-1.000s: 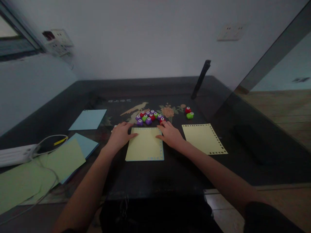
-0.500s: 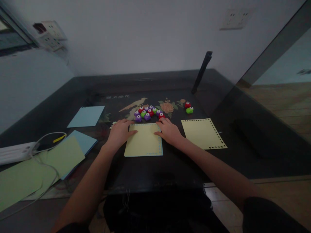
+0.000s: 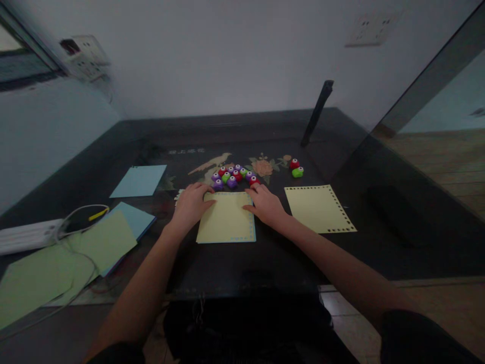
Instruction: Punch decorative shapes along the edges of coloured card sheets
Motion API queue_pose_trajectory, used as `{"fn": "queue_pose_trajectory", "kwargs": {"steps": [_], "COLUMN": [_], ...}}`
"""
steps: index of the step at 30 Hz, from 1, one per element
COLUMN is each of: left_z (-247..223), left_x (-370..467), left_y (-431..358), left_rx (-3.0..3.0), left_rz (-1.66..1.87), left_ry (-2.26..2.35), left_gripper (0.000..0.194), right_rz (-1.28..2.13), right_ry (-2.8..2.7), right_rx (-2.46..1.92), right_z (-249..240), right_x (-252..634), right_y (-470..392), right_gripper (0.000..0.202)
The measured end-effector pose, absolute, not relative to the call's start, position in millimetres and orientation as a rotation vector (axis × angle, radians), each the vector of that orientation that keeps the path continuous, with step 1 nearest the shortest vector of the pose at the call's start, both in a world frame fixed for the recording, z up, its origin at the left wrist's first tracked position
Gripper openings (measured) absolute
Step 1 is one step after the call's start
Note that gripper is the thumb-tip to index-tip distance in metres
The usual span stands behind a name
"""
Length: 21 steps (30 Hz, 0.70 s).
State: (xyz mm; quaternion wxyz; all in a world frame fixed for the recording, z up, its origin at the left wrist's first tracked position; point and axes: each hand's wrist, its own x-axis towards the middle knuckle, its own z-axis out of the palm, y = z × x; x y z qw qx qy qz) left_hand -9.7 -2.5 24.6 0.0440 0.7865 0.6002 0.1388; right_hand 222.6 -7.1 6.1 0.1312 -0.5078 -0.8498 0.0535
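A yellow sheet (image 3: 226, 220) lies on the dark table in front of me, with blue showing through punched holes on its right and lower edges. My left hand (image 3: 191, 203) rests at its upper left corner, thumb apart from the fingers. At the upper right corner is my right hand (image 3: 264, 203), its thumb lying on the sheet and its fingers spread from it. Just beyond the sheet sits a cluster of red, green and purple punches with eye-like tops (image 3: 232, 182). To the right lies another yellow sheet (image 3: 316, 209) with holes along its edges.
A red punch (image 3: 294, 164) and a green punch (image 3: 297, 172) sit at the back right. Blue paper (image 3: 139, 181), overlapping green sheets (image 3: 41, 273), a cable and a white power strip (image 3: 28, 236) are on the left. A black stick (image 3: 317, 114) stands behind.
The view has shifted slightly, so things appear a little further right. The blue edge under the yellow sheet's lower side shows less now. Both hands remain at its upper corners.
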Motion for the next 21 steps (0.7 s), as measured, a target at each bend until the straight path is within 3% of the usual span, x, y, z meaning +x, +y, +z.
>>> {"fn": "queue_pose_trajectory", "kwargs": {"steps": [5, 21], "left_z": [24.5, 27.9], "left_x": [-10.1, -13.5], "left_y": [-0.5, 3.0], "left_rx": [2.259, 1.855], "left_rz": [0.563, 0.831], "left_ry": [1.813, 1.613], "left_gripper": [0.017, 0.034], "right_rz": [0.15, 0.183], "right_ry": [-2.479, -2.425], "right_rx": [-1.479, -1.476], "right_z": [8.2, 3.6], "right_x": [222.3, 223.2], "right_y": [-8.5, -8.4], "right_gripper": [0.044, 0.047]}}
